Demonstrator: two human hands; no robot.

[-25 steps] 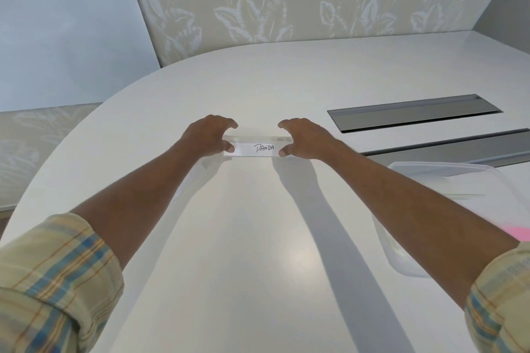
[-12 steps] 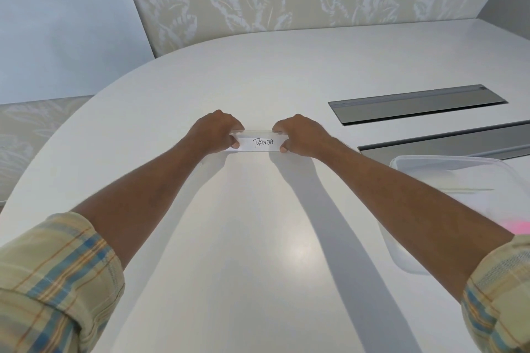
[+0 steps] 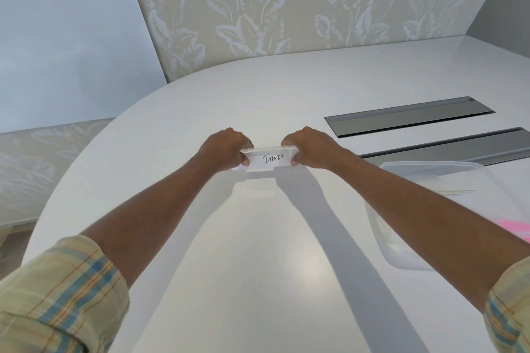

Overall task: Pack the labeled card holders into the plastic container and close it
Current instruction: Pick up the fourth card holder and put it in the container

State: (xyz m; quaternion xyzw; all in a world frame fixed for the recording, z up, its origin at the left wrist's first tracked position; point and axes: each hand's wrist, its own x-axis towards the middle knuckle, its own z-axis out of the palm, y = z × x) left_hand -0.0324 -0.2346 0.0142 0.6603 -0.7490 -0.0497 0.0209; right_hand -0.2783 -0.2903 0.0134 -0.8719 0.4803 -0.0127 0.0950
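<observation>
Both hands out ahead, arms stretched over the white table [image 3: 258,266]. Left hand [image 3: 226,149] and right hand [image 3: 312,149] each pinch one end of a clear card holder [image 3: 271,158], thumbs on the near face, fingers curled over the top edge. Holder carries a white card with "PANDA" handwritten in dark ink, text facing the camera and readable. Holder sits roughly level, long axis running left to right between the two hands. Its shadow falls on the table just below it; whether the base touches the surface or is held just off it, cannot tell.

Plastic container [image 3: 401,249] to the right, on the table, well apart from the holder. Translucent, lid off, rim showing; the right forearm crosses in front of its near side. Something pink [image 3: 516,228] shows at the far right edge by the container (too cut off to identify). Thin pale pieces lie inside the container near its far wall; unclear what they are.

Two dark grey recessed panels [image 3: 410,116] set into the table beyond the container, running parallel.

Plaid sleeves [image 3: 57,295], yellow with blue and orange lines, rolled back on both arms. Leaf-patterned wall [image 3: 258,3] behind the table.
</observation>
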